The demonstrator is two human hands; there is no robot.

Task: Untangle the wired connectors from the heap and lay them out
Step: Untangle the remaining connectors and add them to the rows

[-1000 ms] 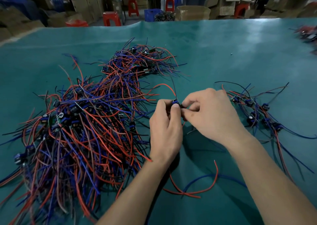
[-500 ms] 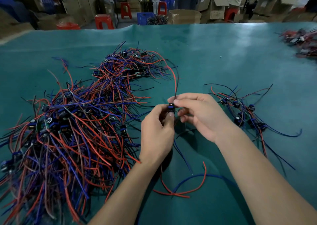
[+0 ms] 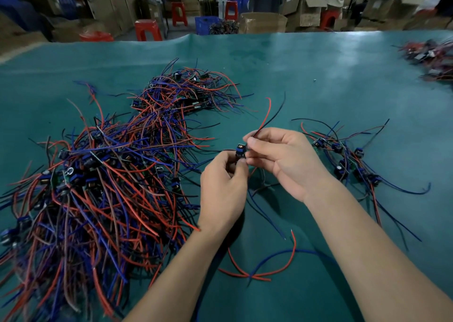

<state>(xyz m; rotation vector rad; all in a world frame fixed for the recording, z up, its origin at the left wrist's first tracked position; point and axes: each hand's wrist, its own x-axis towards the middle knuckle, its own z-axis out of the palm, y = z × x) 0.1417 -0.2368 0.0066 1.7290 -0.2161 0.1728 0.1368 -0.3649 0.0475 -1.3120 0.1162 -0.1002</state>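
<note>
Small blue connector [image 3: 240, 150] sits mid-frame, held up just above the green table cover [image 3: 318, 76], w/ both hands on it. Left hand [image 3: 224, 186] pinches its lower end btwn thumb and curled fingers, back of hand toward the camera. Right hand [image 3: 282, 159] grips the upper side w/ fingertips and also pinches the red wire [image 3: 267, 113] and black wire [image 3: 278, 112] that rise from the connector up and to the right, free ends in the air. More thin leads, blue and black, hang from the connector down under the hands onto the cover; can't tell exactly which belong to it. Just left of the hands lies the heap [image 3: 103, 182]: a big tangle of red, blue and black wires w/ many blue connectors buried in it, stretching from the near-left edge up toward the centre. Right of the hands, near but apart, is the laid-out group [image 3: 348, 162]: several connectors side by side, wires fanning away. Near the forearms a loose red wire and blue wire [image 3: 272, 260] cross on the cover. Far right edge has another pile [image 3: 431, 56], blurred. Beyond the table: red stools [image 3: 147, 28], cardboard boxes [image 3: 262, 22], a blue crate [image 3: 206, 25], ppl standing at the back, mostly out of focus.
</note>
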